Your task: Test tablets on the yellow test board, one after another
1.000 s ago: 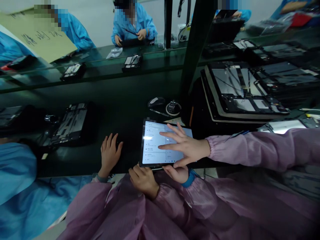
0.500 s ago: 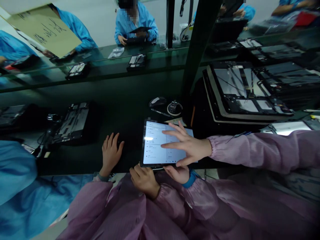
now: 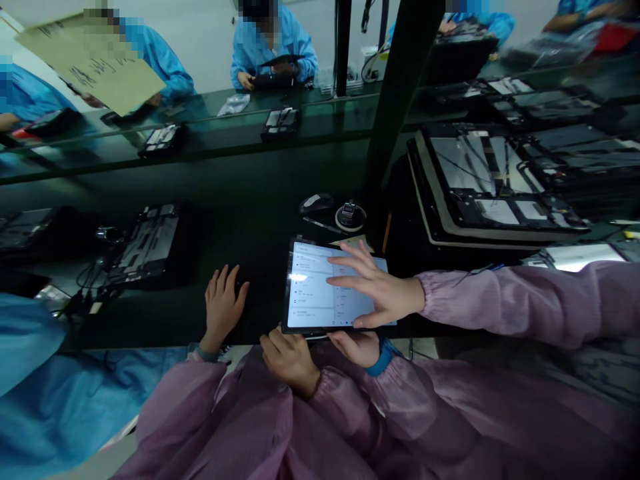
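Note:
My left hand (image 3: 223,303) lies flat on the dark table, fingers spread, touching nothing but the tabletop. My right hand (image 3: 290,360) is at the table's front edge, its fingers curled just under the lower left corner of a tablet (image 3: 310,293). Whether those fingers grip the tablet or the edge is hidden. The tablet is lit and shows a list menu in two columns. A co-worker in a pink sleeve reaches in from the right with a spread hand (image 3: 380,288) over the screen. That person's other hand (image 3: 359,348), with a blue wristband, is at the tablet's lower edge.
Behind the tablet are a computer mouse (image 3: 316,203), a pen (image 3: 323,225) and a watch on a round stand (image 3: 351,215). Stacked opened devices (image 3: 490,180) stand at right, and another opened device (image 3: 150,243) at left. A shelf and a dark post (image 3: 400,87) rise behind.
The list on the tablet's screen has scrolled upward. The co-worker's fingers over it have shifted slightly. My own hands have stayed in place.

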Motion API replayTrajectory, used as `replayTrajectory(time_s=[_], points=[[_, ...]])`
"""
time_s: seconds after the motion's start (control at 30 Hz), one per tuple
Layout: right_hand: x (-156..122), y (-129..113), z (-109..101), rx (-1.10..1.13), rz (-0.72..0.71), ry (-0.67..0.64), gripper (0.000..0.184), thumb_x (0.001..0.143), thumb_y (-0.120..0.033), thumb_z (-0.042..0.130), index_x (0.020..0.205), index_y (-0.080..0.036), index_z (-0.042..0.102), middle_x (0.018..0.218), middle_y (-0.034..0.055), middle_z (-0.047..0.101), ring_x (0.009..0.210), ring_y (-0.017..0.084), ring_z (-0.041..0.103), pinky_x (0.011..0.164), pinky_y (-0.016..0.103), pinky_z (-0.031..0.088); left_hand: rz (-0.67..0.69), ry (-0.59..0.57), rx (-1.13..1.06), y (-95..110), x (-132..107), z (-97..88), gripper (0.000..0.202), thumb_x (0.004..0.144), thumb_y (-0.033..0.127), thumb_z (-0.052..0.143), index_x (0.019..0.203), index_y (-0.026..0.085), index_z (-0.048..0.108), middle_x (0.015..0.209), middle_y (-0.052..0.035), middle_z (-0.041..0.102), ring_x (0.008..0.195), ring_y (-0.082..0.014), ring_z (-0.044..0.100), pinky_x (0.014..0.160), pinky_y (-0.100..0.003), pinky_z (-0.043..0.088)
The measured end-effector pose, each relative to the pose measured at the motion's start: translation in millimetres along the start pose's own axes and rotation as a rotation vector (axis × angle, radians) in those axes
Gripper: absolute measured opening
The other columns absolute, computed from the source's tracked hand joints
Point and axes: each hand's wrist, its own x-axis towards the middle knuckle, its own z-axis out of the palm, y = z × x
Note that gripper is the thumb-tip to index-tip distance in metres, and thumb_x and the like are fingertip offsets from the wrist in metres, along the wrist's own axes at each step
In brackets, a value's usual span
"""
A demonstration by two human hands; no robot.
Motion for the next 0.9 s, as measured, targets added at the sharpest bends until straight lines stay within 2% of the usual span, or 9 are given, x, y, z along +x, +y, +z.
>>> replayTrajectory(time_s=[0.2,0.3,0.4,0.47,0.57,0.77,0.9], points=[[-3,-8,8,-0.029,-0.067,-0.034,0.071,0.079,-0.064,0.062,0.139,-0.028,0.05,0.154,0.0116,0.028,0.147,0.04,0.002,0.111,0.065,-0.013,-0.011,-0.012,-0.009,1,0,-0.8,0.058,0.097,0.048,0.033,0.143,0.014,0.044,0.147,-0.0163,0.044,0.141,-0.034,0.031,0.112,-0.051,0.028],[-4,-9,5,-0.029,-0.075,-0.046,0.07,0.078,-0.065,0.063,0.137,-0.03,0.051,0.155,0.0099,0.026,0.147,0.04,0.002,0.111,0.064,-0.013,-0.013,-0.013,-0.015,0,0,-0.5,0.058,0.097,0.048,0.034,0.143,0.015,0.044,0.147,-0.0165,0.044,0.141,-0.0337,0.03,0.112,-0.052,0.027],[-2,-3,-8,0.041,-0.021,0.02,0.076,0.082,-0.059,0.06,0.147,-0.028,0.036,0.158,0.0104,0.018,0.148,0.04,0.0,0.113,0.065,-0.008,-0.014,-0.007,-0.016,1,0,-0.9,0.058,0.097,0.048,0.034,0.143,0.015,0.044,0.148,-0.016,0.044,0.141,-0.0335,0.03,0.112,-0.051,0.028],[1,5,-18,0.123,0.053,0.094,0.073,0.088,-0.049,0.056,0.151,-0.028,0.024,0.159,0.0095,0.015,0.148,0.036,0.001,0.116,0.063,0.002,-0.012,-0.007,-0.013,1,0,-1.7,0.058,0.097,0.048,0.034,0.143,0.014,0.044,0.148,-0.016,0.044,0.141,-0.0337,0.03,0.112,-0.05,0.028],[5,18,-24,0.225,0.171,0.128,0.07,0.092,-0.039,0.053,0.152,-0.031,0.017,0.158,0.0085,0.017,0.148,0.029,0.009,0.118,0.057,0.017,-0.009,-0.016,-0.011,3,0,-2.9,0.058,0.097,0.047,0.033,0.143,0.013,0.045,0.147,-0.0172,0.044,0.141,-0.0342,0.03,0.112,-0.051,0.027],[6,28,-17,0.268,0.315,-0.01,0.101,0.079,-0.045,0.072,0.154,-0.024,0.007,0.154,0.0162,0.024,0.141,0.032,0.028,0.114,0.056,0.028,-0.012,-0.016,-0.014,3,0,-3.0,0.058,0.097,0.047,0.033,0.142,0.012,0.045,0.147,-0.0172,0.044,0.14,-0.0347,0.031,0.112,-0.051,0.028],[6,26,-18,0.268,0.298,-0.054,0.114,0.069,-0.049,0.08,0.154,-0.023,0.008,0.151,0.018,0.028,0.138,0.034,0.033,0.112,0.055,0.031,-0.007,-0.011,-0.016,2,0,-2.2,0.058,0.097,0.047,0.034,0.142,0.013,0.045,0.147,-0.017,0.044,0.141,-0.034,0.03,0.112,-0.051,0.027]])
